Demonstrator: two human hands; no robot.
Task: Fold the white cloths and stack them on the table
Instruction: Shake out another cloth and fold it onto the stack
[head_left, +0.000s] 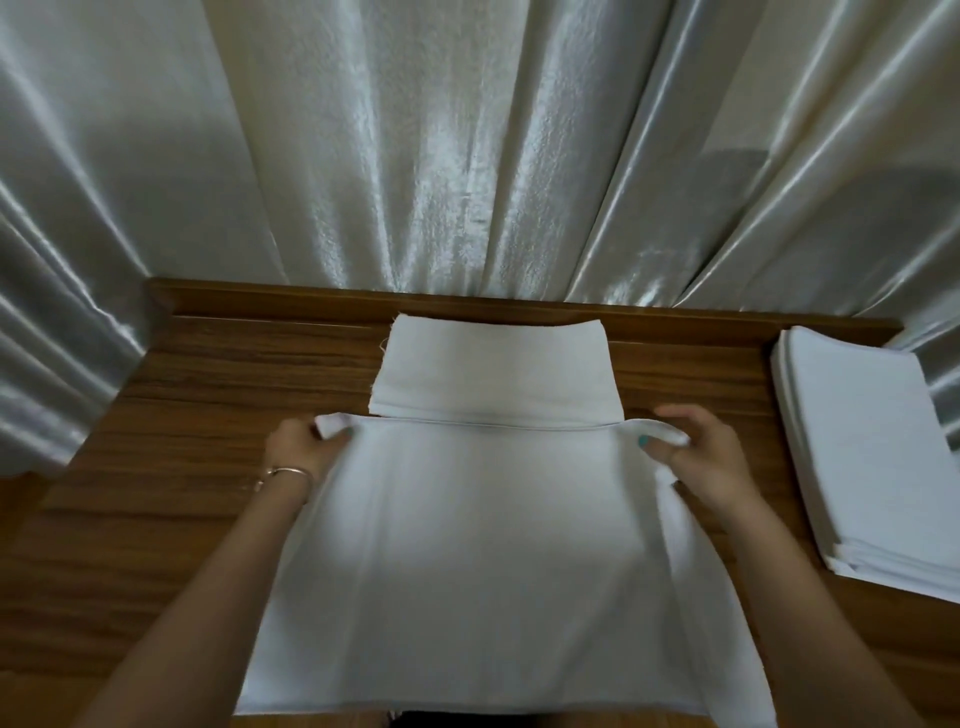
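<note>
Silvery curtains (441, 156) back the wooden tabletop (208, 374) where my left hand (304, 447) and right hand (701, 457) each pinch a far corner of the white cloth (467, 545), grip closed to stretch it flat for folding, the folded stack (493, 364) waiting just beyond and the far-right pile (862, 447) kept clear.

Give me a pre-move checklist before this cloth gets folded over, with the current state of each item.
1. Left hand has a grip on the near cloth's far left corner: ok.
2. Right hand pinches the far right corner: ok.
3. Far edge pulled straight between the hands: ok.
4. Cloth body lying smooth: not ok, the right side is bunched and doubled below the right hand.
5. Near edge square on the table: cannot tell, it runs out of view.
6. Folded stack beyond and the pile at right lie apart from the hands: ok.
</note>
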